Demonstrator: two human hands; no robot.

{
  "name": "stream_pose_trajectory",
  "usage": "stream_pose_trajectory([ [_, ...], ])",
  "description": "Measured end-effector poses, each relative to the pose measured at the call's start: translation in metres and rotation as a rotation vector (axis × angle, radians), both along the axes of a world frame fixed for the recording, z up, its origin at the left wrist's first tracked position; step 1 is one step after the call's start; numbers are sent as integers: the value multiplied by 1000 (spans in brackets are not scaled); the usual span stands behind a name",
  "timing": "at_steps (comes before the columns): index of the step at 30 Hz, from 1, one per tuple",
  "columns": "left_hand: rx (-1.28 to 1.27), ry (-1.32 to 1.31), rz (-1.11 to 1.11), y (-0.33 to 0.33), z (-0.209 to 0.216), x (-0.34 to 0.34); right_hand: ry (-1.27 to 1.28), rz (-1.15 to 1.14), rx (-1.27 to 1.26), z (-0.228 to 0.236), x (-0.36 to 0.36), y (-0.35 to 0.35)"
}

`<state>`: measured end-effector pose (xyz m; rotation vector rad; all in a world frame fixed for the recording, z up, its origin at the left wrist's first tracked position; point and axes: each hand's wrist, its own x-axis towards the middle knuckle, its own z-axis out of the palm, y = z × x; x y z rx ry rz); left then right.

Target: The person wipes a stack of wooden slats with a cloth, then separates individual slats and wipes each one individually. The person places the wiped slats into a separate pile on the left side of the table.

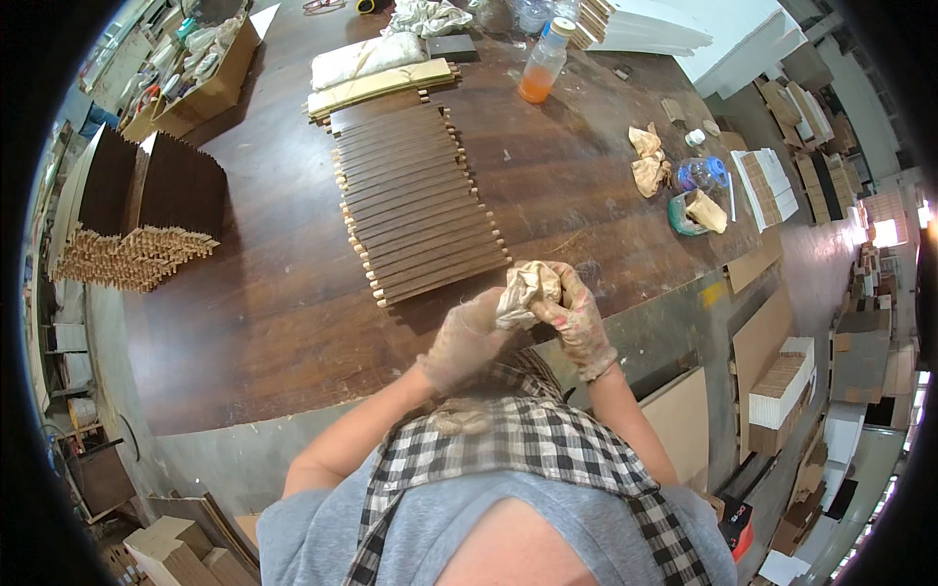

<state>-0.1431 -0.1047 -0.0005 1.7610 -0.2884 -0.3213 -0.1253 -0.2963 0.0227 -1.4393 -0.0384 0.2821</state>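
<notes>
Both my hands wear thin stained gloves and meet near the front edge of the dark wooden table (264, 303). My left hand (467, 337) and my right hand (578, 320) together grip a crumpled tan rag (528, 288), held just in front of a row of dark stained wooden slats (415, 200) laid side by side. A checked apron covers my chest below the hands.
A stack of dark slats (137, 210) stands at the left. A bottle with orange liquid (542, 66) stands at the back. Crumpled rags (649, 156), a small bowl (684, 215) and a clear bottle (702, 174) lie at the right. Cardboard boxes (782, 391) crowd the floor.
</notes>
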Motion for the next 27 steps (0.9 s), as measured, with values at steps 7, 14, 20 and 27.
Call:
stream_pose_trajectory([
  [7, -96, -75, 284, 15, 12, 0, -66, -251, -241, 5, 5, -27],
  [14, -168, -133, 100, -17, 15, -23, -175, -474, -235, -11, -10, -15],
  [20, -309, 87, 211, -30, 24, -19, 12, -294, 113, -13, -39, -6],
  [27, -514, 76, 334, -28, -6, -24, 104, -469, 350, -12, -31, -14],
])
